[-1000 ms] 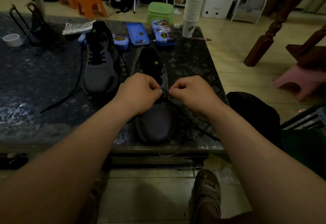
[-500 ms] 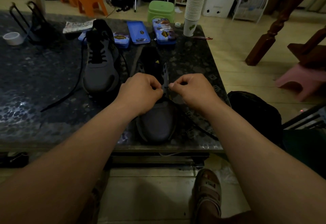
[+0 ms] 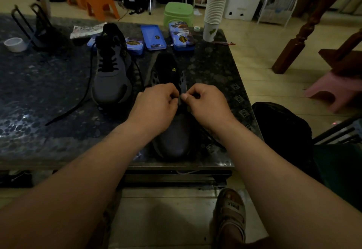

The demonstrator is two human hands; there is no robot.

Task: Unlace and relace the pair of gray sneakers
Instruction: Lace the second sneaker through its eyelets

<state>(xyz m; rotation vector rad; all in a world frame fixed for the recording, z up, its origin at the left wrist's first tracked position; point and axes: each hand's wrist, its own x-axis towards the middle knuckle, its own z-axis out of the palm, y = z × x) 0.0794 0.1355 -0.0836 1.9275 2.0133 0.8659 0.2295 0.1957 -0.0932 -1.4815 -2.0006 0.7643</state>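
My left hand (image 3: 156, 103) and right hand (image 3: 207, 105) pinch the lace (image 3: 212, 139), which trails back under the right wrist. Just beyond my fingers (image 3: 174, 92) the black tongue (image 3: 166, 66) stands up. To their left the second sneaker (image 3: 111, 80) sits near, its loose lace (image 3: 78, 101) crossing the tabletop (image 3: 49, 84). To their right I have bare tabletop to the edge. Farther ahead, blue pencil cases (image 3: 155, 37) and stacked paper cups (image 3: 214, 7) bar the way.

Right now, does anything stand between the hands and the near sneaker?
Nothing visible does. The left hand and the right hand both pinch the near sneaker at its eyelets; whether lace or flap is too dark to tell.
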